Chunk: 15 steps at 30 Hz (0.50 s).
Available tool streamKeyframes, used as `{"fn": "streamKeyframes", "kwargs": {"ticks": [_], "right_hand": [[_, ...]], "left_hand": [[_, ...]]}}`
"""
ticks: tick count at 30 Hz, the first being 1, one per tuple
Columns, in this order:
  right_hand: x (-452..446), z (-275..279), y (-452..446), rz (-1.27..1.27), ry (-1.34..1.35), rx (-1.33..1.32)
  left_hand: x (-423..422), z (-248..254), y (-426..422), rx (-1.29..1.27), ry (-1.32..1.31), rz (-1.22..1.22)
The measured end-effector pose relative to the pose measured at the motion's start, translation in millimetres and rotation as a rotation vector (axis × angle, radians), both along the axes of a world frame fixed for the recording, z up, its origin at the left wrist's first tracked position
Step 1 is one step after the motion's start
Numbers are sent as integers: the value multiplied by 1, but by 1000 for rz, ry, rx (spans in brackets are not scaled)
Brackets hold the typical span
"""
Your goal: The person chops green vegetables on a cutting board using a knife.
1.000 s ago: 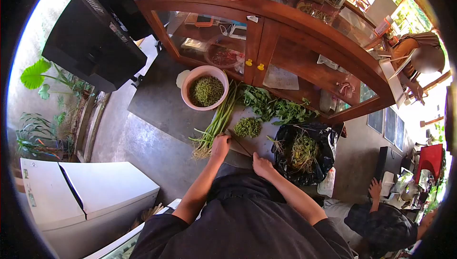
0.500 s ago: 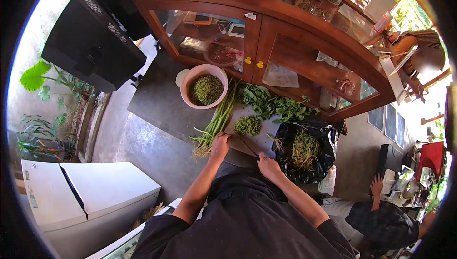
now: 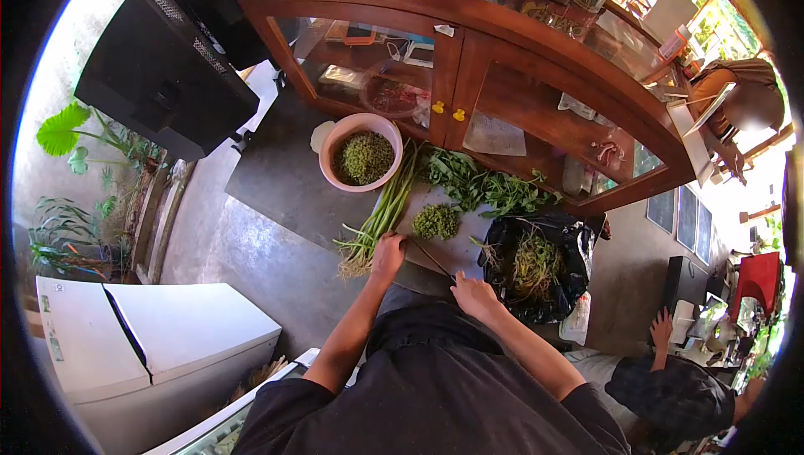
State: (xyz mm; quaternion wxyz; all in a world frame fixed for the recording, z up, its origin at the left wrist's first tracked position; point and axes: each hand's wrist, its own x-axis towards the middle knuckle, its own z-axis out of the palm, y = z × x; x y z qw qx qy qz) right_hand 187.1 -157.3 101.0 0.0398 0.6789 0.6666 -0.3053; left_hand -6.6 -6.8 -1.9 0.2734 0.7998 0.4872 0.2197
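Knife (image 3: 433, 260) looks light, stiff; best held where right hand (image 3: 475, 298) grips it. Left hand (image 3: 388, 256) by the stems (image 3: 387, 210): can't tell its grip.

Daylight blown out upper right, glare on floor (image 3: 239, 237), fisheye-bent cabinet (image 3: 471, 61), black corners

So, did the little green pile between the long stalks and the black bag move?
No, not that I can see. Against the brown cabinet, the green pile sits in the same spot, below the yellow knobs.
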Motion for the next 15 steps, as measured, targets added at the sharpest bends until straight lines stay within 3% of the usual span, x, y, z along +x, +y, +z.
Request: {"fn": "streamKeyframes", "kwargs": {"ticks": [10,13,15], "right_hand": [[-8,-13,5,-58,-6,-135],[-10,-57,9,-188,68,-245],[-9,-85,8,-186,45,-178]], "left_hand": [[-1,6,0,31,3,-10],[1,4,-2,24,24,33],[2,2,0,26,42,17]]}}
